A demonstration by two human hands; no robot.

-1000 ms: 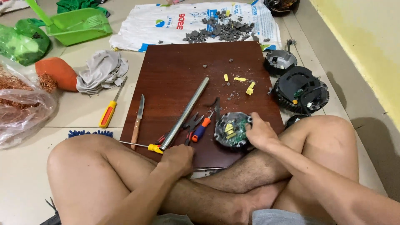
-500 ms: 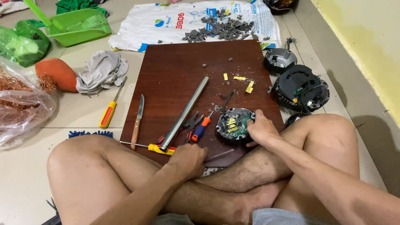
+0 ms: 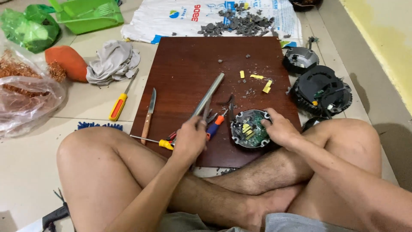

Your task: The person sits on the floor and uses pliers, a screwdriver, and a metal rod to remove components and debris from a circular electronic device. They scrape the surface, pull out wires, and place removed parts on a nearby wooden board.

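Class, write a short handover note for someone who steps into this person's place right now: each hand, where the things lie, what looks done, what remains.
Left hand: on the pliers beside the metal rod, grip unclear.
Right hand: steadies the round circuit-board unit on the wooden board.
Done: the unit lies open, green board exposed; yellow bits lie loose.
Left: parts remain on the circuit board; black housings sit beside the board.

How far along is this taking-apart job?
Done, it seems: grey bits heaped on the sack, yellow pieces loose on the board. In hand: right hand steadies a round circuit unit; left hand is at the pliers. Left: black housings beside the board.
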